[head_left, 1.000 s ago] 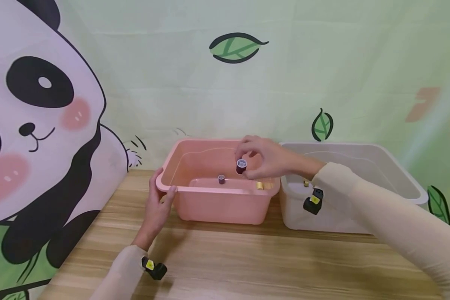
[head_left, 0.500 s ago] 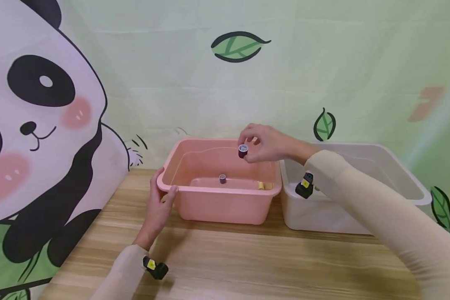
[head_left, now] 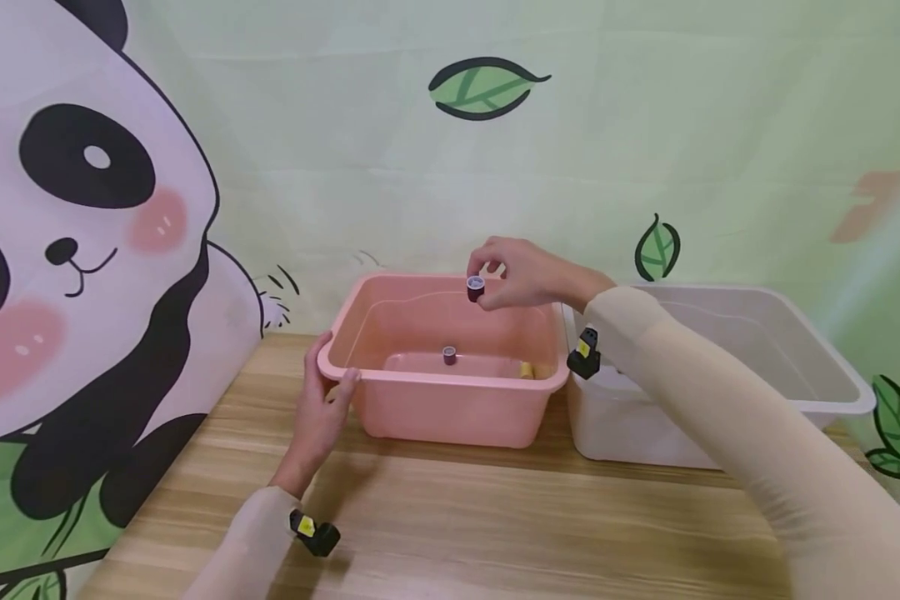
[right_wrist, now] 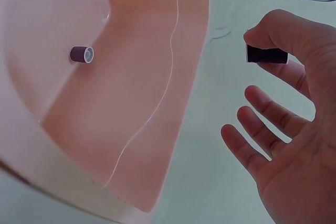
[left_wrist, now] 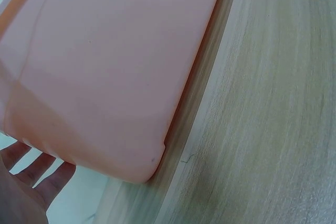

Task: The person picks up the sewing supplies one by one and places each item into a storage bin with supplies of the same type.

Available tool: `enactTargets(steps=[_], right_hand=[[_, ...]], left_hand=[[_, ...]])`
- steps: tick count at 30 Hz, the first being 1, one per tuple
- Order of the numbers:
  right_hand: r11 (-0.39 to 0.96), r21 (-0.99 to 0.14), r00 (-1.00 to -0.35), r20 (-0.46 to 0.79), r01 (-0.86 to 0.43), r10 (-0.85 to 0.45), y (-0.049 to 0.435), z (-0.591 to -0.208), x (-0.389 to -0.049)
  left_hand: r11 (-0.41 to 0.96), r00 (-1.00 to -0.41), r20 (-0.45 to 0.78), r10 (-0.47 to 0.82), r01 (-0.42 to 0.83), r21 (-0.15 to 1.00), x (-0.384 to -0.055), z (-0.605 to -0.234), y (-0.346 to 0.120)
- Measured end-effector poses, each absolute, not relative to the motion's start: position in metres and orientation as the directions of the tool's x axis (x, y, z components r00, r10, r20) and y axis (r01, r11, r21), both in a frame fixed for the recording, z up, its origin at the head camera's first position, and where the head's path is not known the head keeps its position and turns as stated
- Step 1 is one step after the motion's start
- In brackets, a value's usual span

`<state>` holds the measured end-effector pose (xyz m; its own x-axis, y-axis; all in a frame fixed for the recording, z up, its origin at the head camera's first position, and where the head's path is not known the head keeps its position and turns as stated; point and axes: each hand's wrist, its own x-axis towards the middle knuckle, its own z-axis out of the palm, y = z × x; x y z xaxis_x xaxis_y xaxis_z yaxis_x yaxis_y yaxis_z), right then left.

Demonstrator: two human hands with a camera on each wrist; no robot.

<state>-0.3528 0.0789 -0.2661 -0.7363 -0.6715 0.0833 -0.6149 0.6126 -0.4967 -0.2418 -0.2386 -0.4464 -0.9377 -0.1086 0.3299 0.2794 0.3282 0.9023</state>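
Note:
Between thumb and forefinger, my right hand (head_left: 525, 275) pinches a small dark purple thread spool (head_left: 476, 290) with pale ends, held over the pink plastic tub (head_left: 450, 408). The right wrist view shows that spool (right_wrist: 268, 55) side-on, the other three fingers spread apart. A similar purple spool (head_left: 449, 356) stands on the tub's floor. Near the tub's right end lies a yellow spool (head_left: 527, 370). My left hand (head_left: 318, 417) grips the tub's front left corner, thumb at the rim; in the left wrist view its fingers (left_wrist: 37, 169) touch the outer wall.
A light grey tub (head_left: 645, 433) stands just right of the pink one, partly covered by my right forearm. Both rest on a wood-grain table (head_left: 495, 517). Behind them hangs a green backdrop (head_left: 330, 167) printed with a panda and leaves.
My right hand has risen with the purple spool and shifted slightly left, from low over the tub to near the height of its back rim. The left hand keeps its grip.

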Motion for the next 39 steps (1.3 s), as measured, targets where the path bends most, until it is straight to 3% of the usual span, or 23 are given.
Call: enactTargets(steps=[10,19,39], right_hand=[[0.594,-0.480,-0.718,0.116,-0.646,-0.687,0.073,-0.276,-0.368],[0.663,-0.477,-0.776,0.066,-0.577,-0.628,0.068,-0.286,-0.379],[0.691,-0.493,-0.810,0.051,-0.529,-0.584,0.066,-0.296,-0.387]], left_hand=[[0.324,-0.936,0.335,-0.110,0.285,0.902,-0.240,-0.446,-0.238],[0.321,-0.934,0.338,-0.112,0.288,0.902,-0.241,-0.448,-0.239],[0.311,-0.933,0.342,-0.109,0.295,0.903,-0.243,-0.448,-0.240]])
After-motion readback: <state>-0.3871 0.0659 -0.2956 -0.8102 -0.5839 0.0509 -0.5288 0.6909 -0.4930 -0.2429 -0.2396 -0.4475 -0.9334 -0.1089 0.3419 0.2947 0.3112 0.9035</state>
